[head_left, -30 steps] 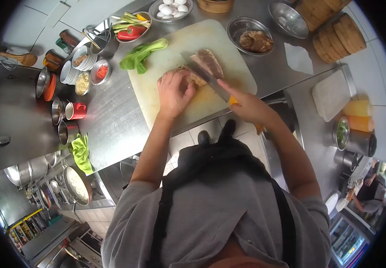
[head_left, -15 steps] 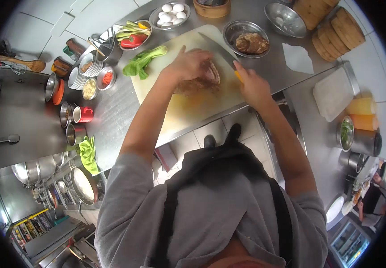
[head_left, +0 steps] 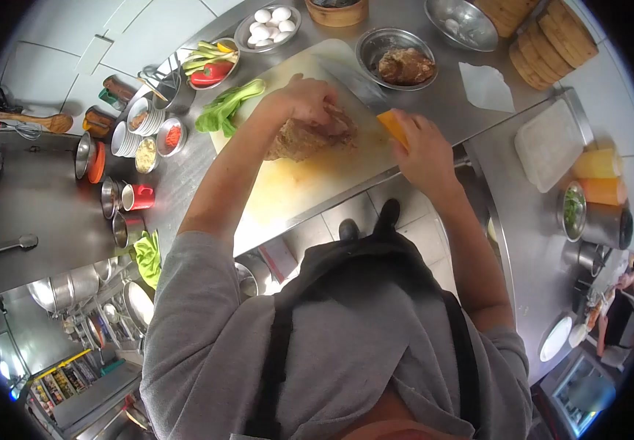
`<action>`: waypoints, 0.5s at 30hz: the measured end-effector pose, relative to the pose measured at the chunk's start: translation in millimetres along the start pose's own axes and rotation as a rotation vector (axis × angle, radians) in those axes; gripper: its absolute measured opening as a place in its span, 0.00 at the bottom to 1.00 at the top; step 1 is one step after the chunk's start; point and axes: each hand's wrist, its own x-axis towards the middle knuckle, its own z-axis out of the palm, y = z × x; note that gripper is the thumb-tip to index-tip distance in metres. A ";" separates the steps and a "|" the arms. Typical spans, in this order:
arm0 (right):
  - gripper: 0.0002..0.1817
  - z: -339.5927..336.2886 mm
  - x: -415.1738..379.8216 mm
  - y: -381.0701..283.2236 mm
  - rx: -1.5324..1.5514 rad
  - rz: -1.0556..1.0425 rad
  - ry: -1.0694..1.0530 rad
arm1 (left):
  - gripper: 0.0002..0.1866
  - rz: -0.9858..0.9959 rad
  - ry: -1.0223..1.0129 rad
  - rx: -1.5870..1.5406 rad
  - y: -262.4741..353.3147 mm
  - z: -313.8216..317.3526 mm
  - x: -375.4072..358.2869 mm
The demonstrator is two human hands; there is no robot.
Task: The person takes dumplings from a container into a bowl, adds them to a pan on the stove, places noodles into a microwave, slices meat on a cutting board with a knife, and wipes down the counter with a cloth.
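Observation:
A large piece of browned meat [head_left: 296,142] lies on the white cutting board [head_left: 276,202]. My left hand [head_left: 308,100] is on top of it, its fingers curled over and gripping the upper side. In my right hand [head_left: 425,150] is a kitchen knife with a yellow handle [head_left: 392,129]. The knife's blade, smeared by motion, points away to the upper left, beside the meat and apart from it. Green bok choy [head_left: 227,108] rests at the board's left edge. Behind the board, another piece of meat [head_left: 405,67] sits in a metal bowl [head_left: 363,64].
Bowls of eggs [head_left: 273,28], peppers [head_left: 212,72], chopped red food [head_left: 173,136] and minced pale food [head_left: 146,155] stand left and behind. Bamboo steamers [head_left: 553,50] and white paper [head_left: 485,86] are at right. A red mug [head_left: 138,196] stands left. Another person [head_left: 616,323] is far right.
The knife has pulled away from the meat toward the right, its blade now blurred. The meat has turned under my left hand, showing more of its rough side. The view has shifted slightly.

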 end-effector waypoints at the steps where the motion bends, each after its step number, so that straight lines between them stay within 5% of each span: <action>1: 0.27 2.6 1.3 -5.2 0.035 -0.026 -0.002 | 0.25 -0.005 -0.001 -0.005 -4.8 0.6 -0.6; 7: 0.27 44.6 17.1 -44.8 0.175 -0.150 -0.091 | 0.19 -0.062 0.095 -0.711 -26.7 -10.2 -39.6; 9: 0.28 52.5 37.8 -57.1 0.184 -0.164 -0.065 | 0.16 0.028 0.331 -1.060 -35.1 -10.5 -60.5; 12: 0.34 66.3 66.6 -77.2 0.212 -0.204 -0.102 | 0.15 0.040 0.487 -1.117 -37.5 -8.3 -90.7; 15: 0.41 84.5 92.8 -95.1 0.167 -0.231 -0.422 | 0.13 0.065 0.598 -1.152 -34.4 0.3 -120.9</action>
